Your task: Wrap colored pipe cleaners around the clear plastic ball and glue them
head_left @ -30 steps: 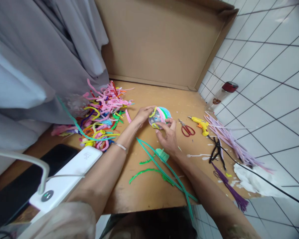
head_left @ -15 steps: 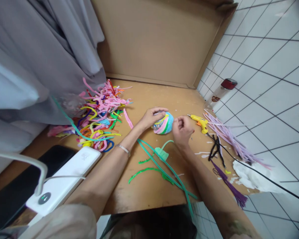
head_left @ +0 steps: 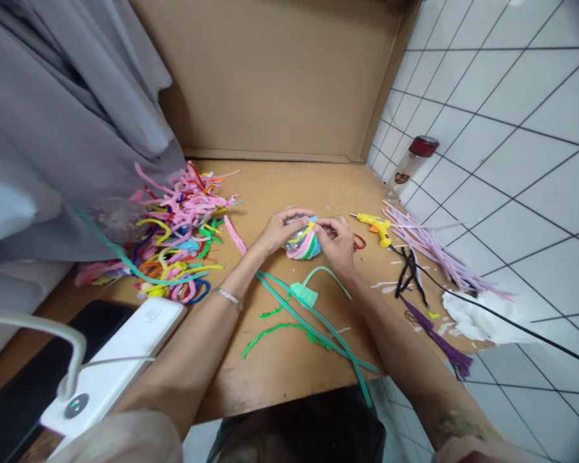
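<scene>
A small rounded object [head_left: 305, 248] striped in blue, green, pink and yellow sits at the middle of the table, its left part clear and shiny. My left hand [head_left: 284, 229] is wrapped over its left and upper side. My right hand [head_left: 336, 243] is at its right side, with thumb and index finger pinched at the yellow strip near the top. A red loop [head_left: 359, 242] shows just right of my right hand. Below the hands lie a pale green piece [head_left: 303, 294] and long teal stems [head_left: 313, 321].
A pile of coloured pipe cleaners [head_left: 183, 212] lies left, near a white power bank [head_left: 120, 360]. At right are a yellow glue gun [head_left: 374, 226], lilac stems [head_left: 434, 251], a purple tassel [head_left: 439, 341], white fluff [head_left: 482, 315] and a bottle [head_left: 408, 170]. Cardboard [head_left: 270, 77] stands behind.
My right hand has moved left onto the object's top and now pinches there. The red loop has come into sight beside it. The camera view has shifted slightly.
</scene>
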A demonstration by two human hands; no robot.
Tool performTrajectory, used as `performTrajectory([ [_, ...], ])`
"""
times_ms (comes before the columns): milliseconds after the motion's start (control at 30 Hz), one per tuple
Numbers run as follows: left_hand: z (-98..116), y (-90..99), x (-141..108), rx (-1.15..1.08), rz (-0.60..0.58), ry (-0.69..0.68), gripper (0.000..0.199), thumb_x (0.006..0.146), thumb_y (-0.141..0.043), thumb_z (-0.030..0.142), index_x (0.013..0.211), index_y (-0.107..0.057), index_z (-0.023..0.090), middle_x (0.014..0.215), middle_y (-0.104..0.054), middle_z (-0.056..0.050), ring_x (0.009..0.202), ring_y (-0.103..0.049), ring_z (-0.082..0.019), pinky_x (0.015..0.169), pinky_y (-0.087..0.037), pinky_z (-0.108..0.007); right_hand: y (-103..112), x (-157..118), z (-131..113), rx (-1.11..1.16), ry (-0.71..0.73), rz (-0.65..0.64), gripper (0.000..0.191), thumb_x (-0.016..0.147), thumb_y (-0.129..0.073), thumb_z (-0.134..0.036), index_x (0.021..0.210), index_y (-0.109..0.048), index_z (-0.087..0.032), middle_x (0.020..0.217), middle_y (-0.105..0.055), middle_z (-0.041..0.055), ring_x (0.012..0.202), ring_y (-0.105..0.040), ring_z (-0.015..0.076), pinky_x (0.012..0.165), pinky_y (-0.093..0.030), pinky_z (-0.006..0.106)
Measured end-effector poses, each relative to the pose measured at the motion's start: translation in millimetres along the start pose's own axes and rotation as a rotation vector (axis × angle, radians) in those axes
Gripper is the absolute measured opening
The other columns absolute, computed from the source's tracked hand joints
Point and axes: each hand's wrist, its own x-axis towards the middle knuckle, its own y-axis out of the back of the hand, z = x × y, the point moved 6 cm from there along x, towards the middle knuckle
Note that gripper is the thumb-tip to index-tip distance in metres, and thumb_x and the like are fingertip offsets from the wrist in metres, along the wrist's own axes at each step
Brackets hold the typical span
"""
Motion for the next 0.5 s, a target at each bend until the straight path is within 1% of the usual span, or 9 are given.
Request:
performTrajectory([
  [100,-2.4,-0.6,-1.0,-0.034,-0.021,0.058,0.044,0.062,-0.087,0.048,0.094,-0.080,0.018,0.108,-0.076,-0.010,0.105,-0.067,-0.024,0.095,-0.050,-0.031,-0.4,0.5,2.0,-0.006,-0.006,0.008,0.016,0.086,-0.062,-0.033,0.089,-0.074,-0.021,0.088,-0.065,0.0033,0.077,-0.060,0.0154,0.073,-0.054,0.031],
  [200,-5.7,-0.1,-2.0,-0.051,-0.012,0.125,0.054,0.054,-0.092,0.049,0.095,-0.080,0.017,0.107,-0.077,-0.010,0.100,-0.069,-0.024,0.089,-0.053,-0.030,-2.0,-0.9,3.6,-0.026,-0.007,0.003,0.016,0.087,-0.061,-0.033,0.089,-0.073,-0.022,0.088,-0.065,0.0024,0.076,-0.059,0.0149,0.073,-0.054,0.030],
  [267,-7.6,0.6,-2.4,-0.067,0.001,0.150,0.055,0.051,-0.093,0.048,0.095,-0.080,0.017,0.106,-0.078,-0.010,0.097,-0.070,-0.024,0.087,-0.054,-0.030,-3.3,-1.7,1.9,-0.039,0.009,-0.015,0.016,0.088,-0.061,-0.032,0.089,-0.073,-0.022,0.087,-0.064,0.0020,0.076,-0.059,0.0148,0.073,-0.053,0.030],
  [367,-10.7,2.5,-2.6,-0.108,0.021,0.174,0.052,0.051,-0.093,0.045,0.094,-0.081,0.017,0.106,-0.078,-0.010,0.094,-0.071,-0.023,0.085,-0.054,-0.029,-3.3,1.8,-5.2,-0.074,0.070,-0.090,0.019,0.091,-0.057,-0.033,0.093,-0.073,-0.022,0.089,-0.065,0.0028,0.078,-0.060,0.0152,0.074,-0.053,0.030],
  [433,-13.3,5.2,-2.9,-0.136,0.044,0.189,0.051,0.050,-0.093,0.044,0.092,-0.081,0.018,0.105,-0.079,-0.009,0.091,-0.071,-0.022,0.082,-0.054,-0.028,5.3,10.1,-7.8,-0.147,0.118,-0.096,0.025,0.094,-0.053,-0.034,0.100,-0.073,-0.019,0.093,-0.067,0.0057,0.083,-0.061,0.0172,0.080,-0.053,0.032],
  [467,-14.9,6.9,-3.1,-0.148,0.057,0.197,0.050,0.049,-0.093,0.043,0.091,-0.081,0.018,0.105,-0.079,-0.009,0.089,-0.071,-0.021,0.081,-0.054,-0.028,13.9,16.0,-6.2,-0.213,0.132,-0.059,0.029,0.095,-0.051,-0.036,0.103,-0.072,-0.017,0.096,-0.068,0.0085,0.088,-0.062,0.0191,0.085,-0.052,0.035],
  [500,-16.5,8.9,-3.5,-0.160,0.071,0.206,0.049,0.049,-0.093,0.043,0.090,-0.081,0.019,0.103,-0.079,-0.008,0.088,-0.071,-0.021,0.080,-0.054,-0.027,27.4,22.6,-1.1,-0.321,0.112,0.041,0.032,0.096,-0.049,-0.036,0.104,-0.071,-0.014,0.100,-0.069,0.0123,0.093,-0.062,0.0221,0.090,-0.051,0.039],
])
